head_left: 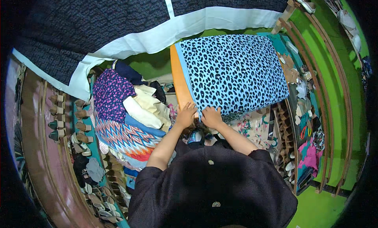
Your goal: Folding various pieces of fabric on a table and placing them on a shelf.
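Note:
A large, thick rectangular pad in front of me wears a light-blue cover with black leopard spots. At its left end a strip of the orange pad shows beyond the cover's pale-blue edge. My left hand lies on the near corner of the orange part, fingers stretched out over it. Just to the right, my right hand has its fingers bent over the cover's near edge, by the opening. What lies beneath its fingertips is partly hidden. Both forearms reach up from below, close together.
Left of the pad is a heap of cloth: a purple floral piece, cream fabric and a zigzag-patterned cloth. Shoe parts fill racks on the left. Wooden rails run along the right; a dark curtain hangs behind.

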{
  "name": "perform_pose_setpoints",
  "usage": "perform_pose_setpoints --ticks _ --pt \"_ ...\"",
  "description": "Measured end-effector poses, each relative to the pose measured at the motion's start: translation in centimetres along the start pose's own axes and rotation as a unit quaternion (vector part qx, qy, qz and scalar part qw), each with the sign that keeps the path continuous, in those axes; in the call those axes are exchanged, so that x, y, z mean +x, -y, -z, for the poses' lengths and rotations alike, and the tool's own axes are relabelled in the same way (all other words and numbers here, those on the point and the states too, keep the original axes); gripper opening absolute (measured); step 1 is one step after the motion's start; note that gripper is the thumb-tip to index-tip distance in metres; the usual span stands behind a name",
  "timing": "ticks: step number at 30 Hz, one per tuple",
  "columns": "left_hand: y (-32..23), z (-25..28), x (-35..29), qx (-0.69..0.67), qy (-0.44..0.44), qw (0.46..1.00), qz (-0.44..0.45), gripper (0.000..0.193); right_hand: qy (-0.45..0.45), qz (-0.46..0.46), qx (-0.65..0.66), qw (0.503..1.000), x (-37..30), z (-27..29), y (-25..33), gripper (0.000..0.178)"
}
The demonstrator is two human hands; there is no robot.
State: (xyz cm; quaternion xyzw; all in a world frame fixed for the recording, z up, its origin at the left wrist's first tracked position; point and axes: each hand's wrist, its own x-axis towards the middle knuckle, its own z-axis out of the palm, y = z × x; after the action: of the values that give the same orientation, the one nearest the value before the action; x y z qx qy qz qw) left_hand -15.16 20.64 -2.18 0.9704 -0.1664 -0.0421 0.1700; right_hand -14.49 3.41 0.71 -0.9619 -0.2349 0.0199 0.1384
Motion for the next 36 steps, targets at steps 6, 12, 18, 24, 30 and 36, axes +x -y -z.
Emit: perform_pose_setpoints --ticks 6,12,18,24,30,36 --pt "0.7 -1.2 0.4 -0.195 -0.091 0.976 0.036 0.026 0.031 0.043 0.035 0.998 -2.3 -0.7 -0.5 0.034" --pt "-1.0 -2.6 3.4 -0.256 -0.247 0.927 0.121 0.016 0.077 0.037 0.081 0.993 -2.7 -0.5 -2.0 0.040" --pt "-1.0 -2.2 1.9 -0.121 -0.312 0.912 0.239 0.015 0.028 -0.097 0.091 0.991 -4.5 0.4 -6.8 0.045" --pt "-2.0 -1.8 3.2 -0.115 -0.282 0.905 0.296 0.021 -0.041 -0.239 0.013 0.970 -6.1 0.6 -12.6 0.046" --pt "-4.9 -0.6 5.1 -0.194 -0.314 0.879 0.302 0.064 0.003 -0.315 0.004 0.949 -7.2 2.1 -19.4 0.048" --pt "-2.4 -3.6 4.5 -0.271 -0.231 0.853 0.382 0.057 0.019 -0.379 0.060 0.923 -8.3 5.0 -28.0 0.050"
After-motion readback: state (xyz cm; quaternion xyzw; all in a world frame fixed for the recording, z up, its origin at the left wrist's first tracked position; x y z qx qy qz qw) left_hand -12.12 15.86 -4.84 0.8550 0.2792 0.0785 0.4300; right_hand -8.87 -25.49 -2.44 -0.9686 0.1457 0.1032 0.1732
